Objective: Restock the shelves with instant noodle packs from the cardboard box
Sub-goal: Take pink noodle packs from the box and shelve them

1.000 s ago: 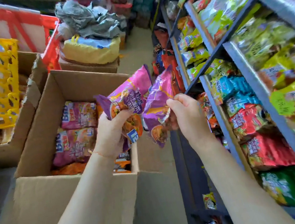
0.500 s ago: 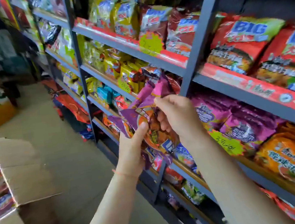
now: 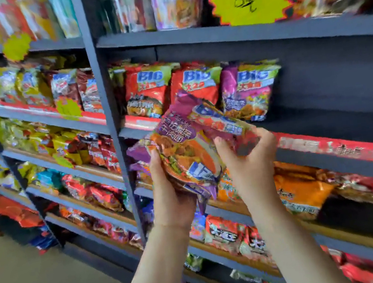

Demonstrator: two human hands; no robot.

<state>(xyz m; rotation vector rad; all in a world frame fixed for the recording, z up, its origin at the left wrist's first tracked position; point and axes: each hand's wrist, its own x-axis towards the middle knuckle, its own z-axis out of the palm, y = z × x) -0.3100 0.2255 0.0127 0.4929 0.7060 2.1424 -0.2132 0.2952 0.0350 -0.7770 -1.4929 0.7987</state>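
The person is at the placing step: the fingers of the left hand [image 3: 171,191] and right hand [image 3: 250,156] are curled around purple noodle packs [image 3: 188,145], held just before the shelf [image 3: 321,120], whose bare part beyond the fingertips probably receives them next.

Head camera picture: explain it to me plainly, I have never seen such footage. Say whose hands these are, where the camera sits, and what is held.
There is no machine here. A person wears one wide-angle camera on the head, looking forward and down, so you see their own two arms. The left hand grips a purple instant noodle pack from below; the right hand pinches a second pack lying against it. Behind them stands a dark shelf rack filled with rows of noodle packs. On the shelf just above the hands stand red BIG packs, one purple BIG pack, then bare space to its right.
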